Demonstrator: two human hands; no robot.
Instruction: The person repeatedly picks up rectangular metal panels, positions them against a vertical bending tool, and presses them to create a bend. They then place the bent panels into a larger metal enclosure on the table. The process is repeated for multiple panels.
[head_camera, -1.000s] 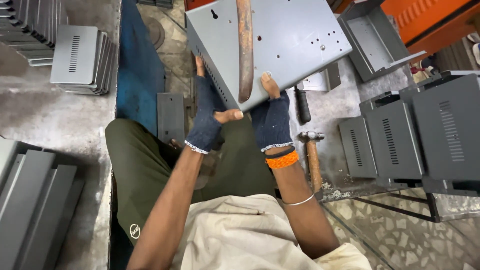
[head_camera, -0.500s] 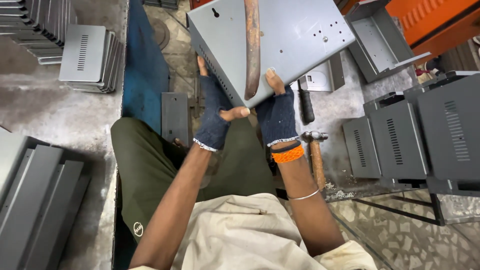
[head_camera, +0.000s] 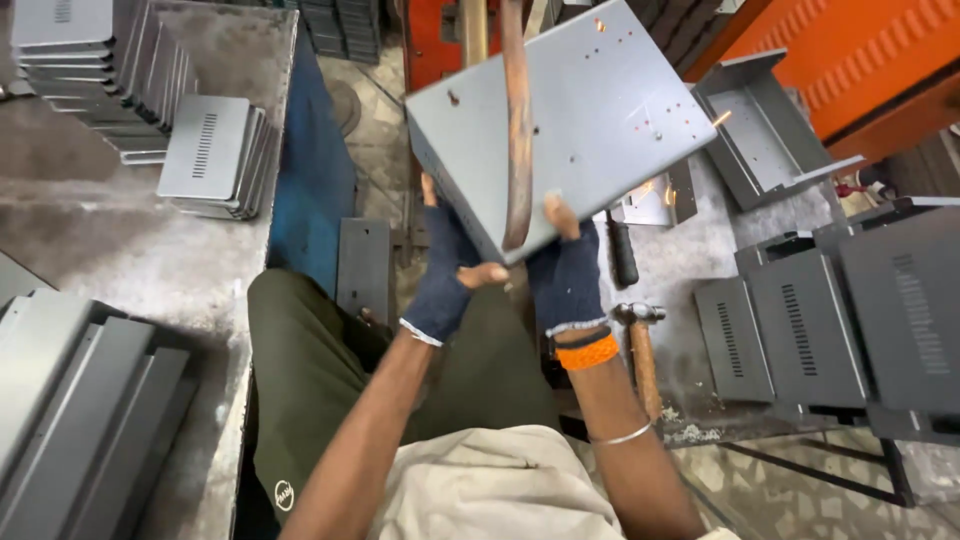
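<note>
Grey sheet-metal box panel (head_camera: 590, 120) being held up tilted in front of the chest, near edge low, far edge raised toward the orange cabinet (head_camera: 850, 70).

Left hand (head_camera: 445, 275) in dark fingerless glove, closed on the panel's lower left edge, thumb sticking out under the corner. Right hand (head_camera: 565, 270) in matching glove, gripping the lower edge just beside it, bare fingertip showing on the top face. Orange band (head_camera: 588, 352) sitting at the right wrist, thin metal bangle (head_camera: 622, 435) further up the forearm.

Rusty curved bar (head_camera: 517, 120) crossing the panel top to bottom, ending just between the two hands. Touching the face or just in front of it: cannot tell. Small bright sparks showing near the panel's right edge.

Hammer (head_camera: 640, 345) with wooden handle lying on the bench (head_camera: 680, 260) just right of the right wrist. Black-handled tool (head_camera: 622, 250) lying above it, partly under the panel's right corner. Open grey tray (head_camera: 765, 130) sitting beyond, near the orange cabinet. Dark grey vented covers (head_camera: 830, 310) lining up along the right side.

Stack of light grey vented plates (head_camera: 210, 155) resting on the left worktop, well apart from the hands. More grey folded sheets (head_camera: 80, 400) leaning at lower left. Blue panel (head_camera: 310, 170) standing upright between worktop and knees. Small dark plate (head_camera: 362, 265) lying on the floor just beside the olive trouser leg (head_camera: 300, 380).
</note>
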